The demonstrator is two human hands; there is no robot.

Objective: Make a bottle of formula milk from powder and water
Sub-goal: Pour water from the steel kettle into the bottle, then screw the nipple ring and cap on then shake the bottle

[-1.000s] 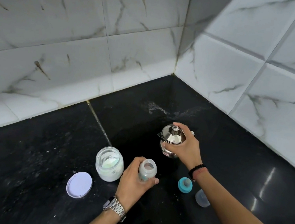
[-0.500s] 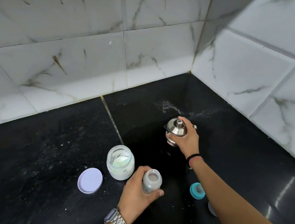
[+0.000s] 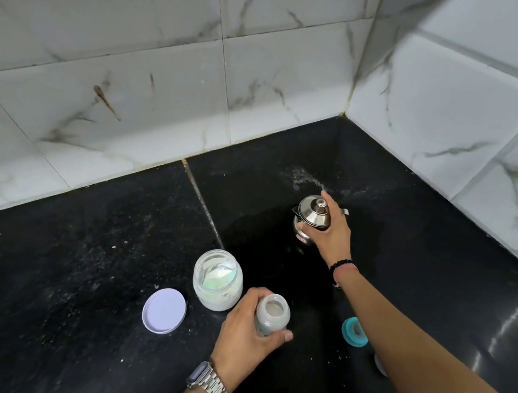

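Bottle stands uncapped and upright on the black counter, wrapped by the left hand: the fingers curl round its far side and the thumb presses its near side, so it is firmly grasped. A second ago the steel kettle sat close beyond the bottle, under the right hand; now it lies well apart from the bottle, back toward the tiled corner, and the right arm has stretched out after it. The right fingers curl over the kettle's lid and shoulder, gripping it, with the forefinger against the lid knob. The left hand's hold on the bottle has not changed. My reading is that the kettle is being set aside, so the water step looks done and powder comes next.

The bottle is small, translucent and wide-mouthed, with a faint greenish print low on its wall; its inside looks pale and cloudy, though how full it is I cannot tell. Just beyond the left knuckles stands the open powder jar, and further left of those fingers lies its white lid. Right of the left thumb, partly under the right forearm, lies the teal teat ring, off the bottle
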